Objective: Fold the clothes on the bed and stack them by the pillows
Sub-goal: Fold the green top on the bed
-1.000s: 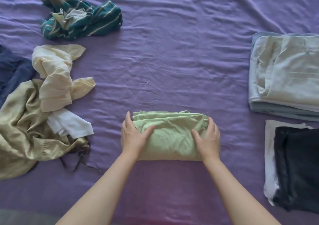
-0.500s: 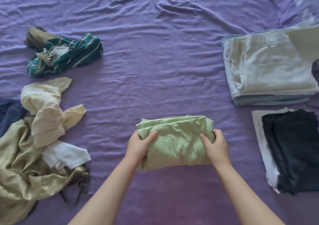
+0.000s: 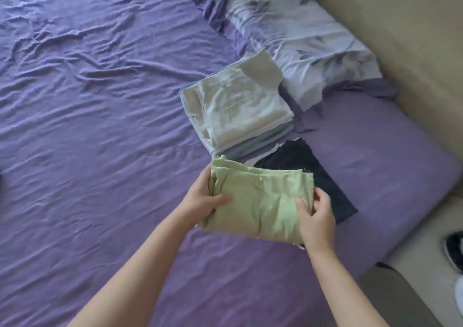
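From the head view, the folded green garment [image 3: 260, 206] is held up off the purple bed [image 3: 100, 151], one hand at each side. The left hand [image 3: 203, 198] has its grip closed on the left edge, thumb lying across the top of the cloth. The right hand [image 3: 317, 216] pinches the right edge, thumb on top and the other fingers curled under. The garment hangs partly over the dark folded garment [image 3: 325, 176], which lies flat on the bed with something white just showing beneath its far edge. Just beyond sits the pale stack [image 3: 235, 111] of folded clothes, its far corner touching the flowered pillow [image 3: 300, 38].

The chief risk, as I judge it, is the fold coming undone. The layers along the top left edge look loose and uneven, and the cloth sags between the two hands, so letting go on one side early could spill the layers open. A second risk is a crooked landing: set down half on the dark garment and half on the sheet, it would tilt and slide. Dragging it across the dark garment could also rumple that one's fold. Placed on the pale stack instead, an off-centre drop could push the top pieces toward the pillow.
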A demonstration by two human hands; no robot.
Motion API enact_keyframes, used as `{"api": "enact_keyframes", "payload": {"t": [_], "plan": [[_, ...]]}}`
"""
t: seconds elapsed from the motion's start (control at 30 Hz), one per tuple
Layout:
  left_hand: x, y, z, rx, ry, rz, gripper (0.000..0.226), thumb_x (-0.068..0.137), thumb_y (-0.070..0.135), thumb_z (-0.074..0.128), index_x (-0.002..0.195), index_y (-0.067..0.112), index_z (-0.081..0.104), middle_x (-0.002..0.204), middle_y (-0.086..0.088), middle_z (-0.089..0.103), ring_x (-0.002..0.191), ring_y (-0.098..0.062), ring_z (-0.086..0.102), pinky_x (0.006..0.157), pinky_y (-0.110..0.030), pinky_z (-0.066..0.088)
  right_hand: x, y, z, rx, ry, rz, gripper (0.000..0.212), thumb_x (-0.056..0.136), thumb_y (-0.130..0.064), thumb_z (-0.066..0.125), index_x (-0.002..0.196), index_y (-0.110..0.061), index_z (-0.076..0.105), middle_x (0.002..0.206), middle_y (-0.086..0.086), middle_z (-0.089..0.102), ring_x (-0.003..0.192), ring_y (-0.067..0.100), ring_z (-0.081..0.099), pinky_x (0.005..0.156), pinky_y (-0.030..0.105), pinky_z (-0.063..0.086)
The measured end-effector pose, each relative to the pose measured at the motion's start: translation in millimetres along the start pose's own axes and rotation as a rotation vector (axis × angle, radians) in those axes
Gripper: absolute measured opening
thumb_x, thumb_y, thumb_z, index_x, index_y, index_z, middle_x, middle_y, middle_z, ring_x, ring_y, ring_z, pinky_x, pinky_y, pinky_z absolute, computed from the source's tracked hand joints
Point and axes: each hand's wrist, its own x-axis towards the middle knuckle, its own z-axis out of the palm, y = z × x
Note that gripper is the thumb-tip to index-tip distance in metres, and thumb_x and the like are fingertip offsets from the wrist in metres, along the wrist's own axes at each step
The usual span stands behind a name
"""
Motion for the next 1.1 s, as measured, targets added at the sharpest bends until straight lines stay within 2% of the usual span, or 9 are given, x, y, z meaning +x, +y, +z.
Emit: {"api": "enact_keyframes", "payload": {"t": [0.13, 0.23, 0.3, 0.5, 0.6, 0.67, 0.77, 0.87, 1.1], "plan": [[56, 29, 54, 0.293, 0.033, 0.074, 0.077, 0.080, 0.010, 0.070, 0.142, 0.038, 0.032, 0.112, 0.027, 0.053, 0.106, -0.002, 0.051, 0.085, -0.018, 0.038, 25, 10, -38, -0.030, 0.035, -0.070, 0.058, 0.093, -0.012, 0.052, 0.143, -0.033, 0.032, 0.136, -0.007, 0.051, 0.116, 0.010, 0.053, 0.085, 0.019, 0.039], [92, 46, 92, 0.474, 0.011, 0.143, 0.072, 0.084, 0.013, 0.065, 0.144, 0.036, 0.032, 0.116, 0.019, 0.051, 0.108, -0.005, 0.049, 0.088, -0.020, 0.034, 38, 25, -58, -0.041, 0.036, -0.116, 0.050, 0.092, 0.002, 0.046, 0.132, -0.029, 0.051, 0.105, -0.006, 0.058, 0.092, 0.011, 0.057, 0.070, 0.012, 0.037], [112, 58, 114, 0.570, -0.002, 0.195, 0.067, 0.085, 0.014, 0.064, 0.142, 0.033, 0.036, 0.119, 0.016, 0.052, 0.113, -0.010, 0.050, 0.091, -0.024, 0.037, 45, 37, -66, -0.037, 0.049, -0.102, 0.043, 0.090, 0.009, 0.047, 0.124, -0.014, 0.060, 0.097, -0.008, 0.056, 0.096, 0.020, 0.058, 0.071, 0.011, 0.033], [151, 63, 160, 1.050, 0.078, 0.301, 0.056, 0.090, 0.018, 0.054, 0.142, 0.026, 0.037, 0.138, 0.000, 0.048, 0.125, -0.023, 0.044, 0.098, -0.036, 0.039, 54, 74, -77, -0.288, -0.079, 0.010, 0.049, 0.089, -0.019, 0.061, 0.136, -0.019, 0.047, 0.098, 0.011, 0.066, 0.087, 0.029, 0.061, 0.062, 0.028, 0.034], [146, 42, 172, 1.241, 0.076, 0.408, 0.051, 0.093, 0.022, 0.049, 0.143, 0.025, 0.038, 0.147, 0.000, 0.038, 0.137, -0.023, 0.029, 0.109, -0.038, 0.028, 59, 83, -86, -0.545, -0.031, -0.198, 0.051, 0.071, -0.015, 0.080, 0.119, -0.011, 0.063, 0.087, 0.010, 0.059, 0.077, 0.032, 0.060, 0.059, 0.036, 0.048], [139, 21, 176, 1.380, -0.016, 0.460, 0.046, 0.096, 0.030, 0.047, 0.142, 0.029, 0.040, 0.153, 0.001, 0.031, 0.145, -0.024, 0.016, 0.117, -0.045, 0.012, 65, 88, -85, -0.596, 0.028, -0.346, 0.054, 0.064, -0.014, 0.085, 0.114, -0.007, 0.066, 0.097, 0.015, 0.061, 0.086, 0.036, 0.061, 0.068, 0.043, 0.052], [134, -7, 181, 1.470, -0.053, 0.487, 0.052, 0.095, 0.048, 0.044, 0.144, 0.032, 0.037, 0.157, -0.001, 0.018, 0.146, -0.032, -0.003, 0.116, -0.055, -0.007, 75, 89, -68, -0.662, -0.101, -0.428, 0.056, 0.086, -0.045, 0.055, 0.131, -0.010, 0.054, 0.136, 0.018, 0.050, 0.128, 0.038, 0.043, 0.099, 0.050, 0.042], [142, -27, 177, 1.521, -0.030, 0.412, 0.064, 0.091, 0.067, 0.018, 0.149, 0.040, 0.010, 0.156, 0.005, -0.013, 0.140, -0.025, -0.028, 0.112, -0.052, -0.022, 79, 96, -43, -0.739, -0.231, -0.356, 0.087, 0.087, -0.070, 0.016, 0.143, -0.007, 0.037, 0.150, 0.017, 0.030, 0.141, 0.031, 0.022, 0.113, 0.050, 0.018], [162, -41, 171, 1.495, -0.111, 0.309, 0.072, 0.082, 0.073, -0.003, 0.147, 0.044, -0.004, 0.151, 0.011, -0.027, 0.140, -0.019, -0.031, 0.112, -0.050, -0.021, 84, 116, -17, -0.829, -0.240, -0.318, 0.094, 0.087, -0.072, 0.012, 0.137, 0.001, 0.042, 0.146, 0.022, 0.036, 0.138, 0.032, 0.029, 0.112, 0.053, 0.019]]}}
